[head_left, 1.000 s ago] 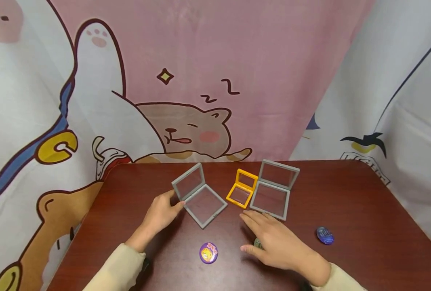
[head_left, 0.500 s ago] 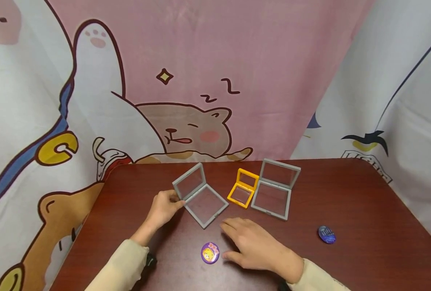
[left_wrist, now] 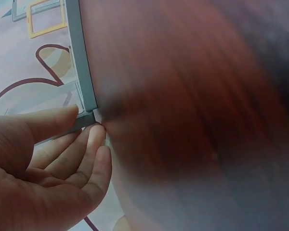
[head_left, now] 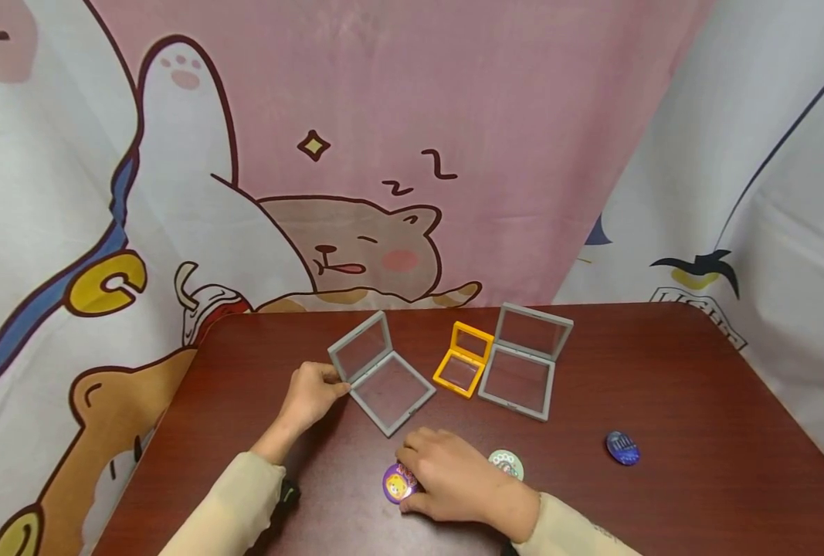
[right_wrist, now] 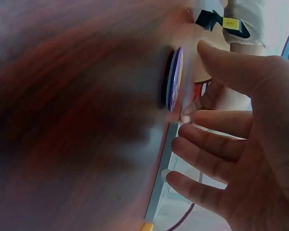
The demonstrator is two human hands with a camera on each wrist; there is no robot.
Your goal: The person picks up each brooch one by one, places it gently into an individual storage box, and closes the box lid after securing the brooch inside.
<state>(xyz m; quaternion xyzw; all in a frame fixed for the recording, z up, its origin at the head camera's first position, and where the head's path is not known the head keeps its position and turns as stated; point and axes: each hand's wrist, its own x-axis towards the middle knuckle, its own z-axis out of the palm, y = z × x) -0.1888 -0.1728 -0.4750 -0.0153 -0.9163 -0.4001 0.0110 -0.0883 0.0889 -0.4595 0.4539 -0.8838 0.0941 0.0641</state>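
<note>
My left hand (head_left: 310, 398) pinches the hinge corner of a grey square display frame (head_left: 373, 369) with a clear window. Its lid is raised, and the left wrist view shows thumb and fingertips on the grey edge (left_wrist: 82, 57). My right hand (head_left: 456, 479) hovers low over a purple round badge (head_left: 394, 485) with a yellow cartoon figure, partly covering it. In the right wrist view, thumb and fingers are spread apart around the badge (right_wrist: 174, 79), with a gap to it. A pale green badge (head_left: 506, 463) lies just behind the right hand.
A small yellow frame (head_left: 442, 378) and a second grey frame (head_left: 551, 394) stand with raised lids at the table's back. A blue badge (head_left: 622, 448) lies to the right. A printed curtain (head_left: 523, 154) hangs behind the brown table (head_left: 662, 371).
My right hand has moved left from above the green badge to the purple one, uncovering the green badge. The left hand keeps its hold on the grey frame.
</note>
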